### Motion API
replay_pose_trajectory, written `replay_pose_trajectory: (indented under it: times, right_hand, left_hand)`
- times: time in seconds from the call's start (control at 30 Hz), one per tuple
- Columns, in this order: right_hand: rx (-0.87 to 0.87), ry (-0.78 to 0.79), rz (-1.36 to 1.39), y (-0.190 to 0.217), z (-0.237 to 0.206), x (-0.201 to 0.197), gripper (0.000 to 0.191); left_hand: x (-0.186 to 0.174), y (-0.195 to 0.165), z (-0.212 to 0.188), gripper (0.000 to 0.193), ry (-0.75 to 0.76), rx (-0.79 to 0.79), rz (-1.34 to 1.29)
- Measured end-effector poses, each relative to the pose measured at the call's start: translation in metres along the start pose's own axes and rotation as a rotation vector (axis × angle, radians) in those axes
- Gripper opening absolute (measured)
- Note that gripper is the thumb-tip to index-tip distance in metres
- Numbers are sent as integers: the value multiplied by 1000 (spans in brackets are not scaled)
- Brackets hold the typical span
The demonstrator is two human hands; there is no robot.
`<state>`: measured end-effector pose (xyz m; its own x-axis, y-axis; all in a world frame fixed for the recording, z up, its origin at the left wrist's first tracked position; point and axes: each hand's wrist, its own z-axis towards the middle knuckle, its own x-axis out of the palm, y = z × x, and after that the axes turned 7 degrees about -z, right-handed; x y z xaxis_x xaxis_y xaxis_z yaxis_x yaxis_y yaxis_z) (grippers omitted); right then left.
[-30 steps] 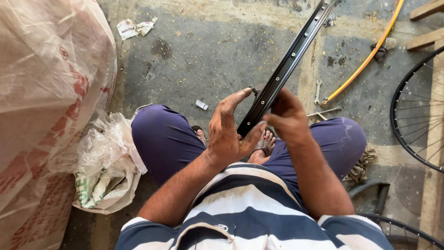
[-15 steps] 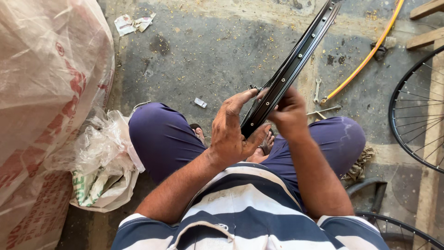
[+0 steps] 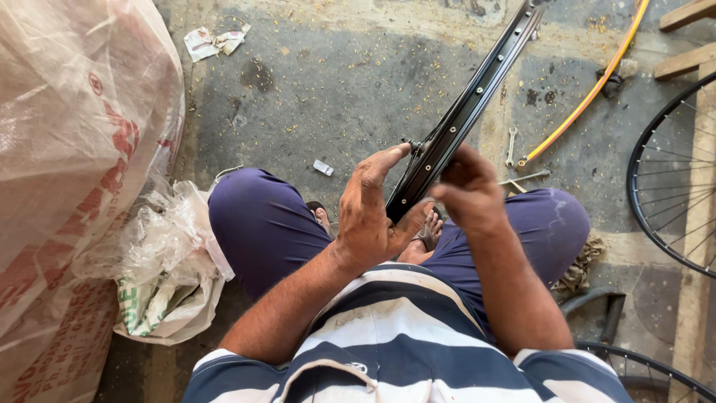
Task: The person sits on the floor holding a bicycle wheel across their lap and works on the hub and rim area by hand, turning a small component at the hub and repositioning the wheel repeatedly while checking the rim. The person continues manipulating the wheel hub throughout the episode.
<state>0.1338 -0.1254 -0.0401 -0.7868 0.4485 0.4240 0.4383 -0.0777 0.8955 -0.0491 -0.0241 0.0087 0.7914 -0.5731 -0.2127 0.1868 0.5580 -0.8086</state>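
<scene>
I sit cross-legged on a concrete floor, holding a black bicycle wheel rim (image 3: pixel 477 93) edge-on; it runs from my lap up to the top right of the head view. My left hand (image 3: pixel 373 209) grips the rim's near end, thumb under it and fingers stretched up along its left side to a small fitting (image 3: pixel 412 144). My right hand (image 3: pixel 468 190) closes on the rim from the right, just past the left hand. Small holes dot the rim's inner face.
A large plastic-wrapped sack (image 3: pixel 74 149) fills the left side, with a crumpled plastic bag (image 3: pixel 168 276) beside my left knee. A yellow hose (image 3: pixel 589 89), a spanner (image 3: pixel 511 144), a spoked wheel (image 3: pixel 671 186), wooden slats (image 3: pixel 690 37) and another rim (image 3: pixel 634 358) lie to the right.
Both hands and the rim have stayed almost in place. My left fingers have stretched slightly further up along the rim's edge.
</scene>
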Motion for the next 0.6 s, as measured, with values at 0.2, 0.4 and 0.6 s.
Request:
replay_pose_trajectory:
  times: [0.2,0.4,0.6]
  right_hand:
    - [-147,-35,-330,-1,3,5,43]
    - [-128,219,-193,3,-5,6,58]
    - [-124,186,11,3,-12,-2,53]
  left_hand:
    - [0,-1,-1,74,39,-3,36]
    - [-1,1,-1,72,8,12,19]
    - [2,-2,-2,74,26,11,4]
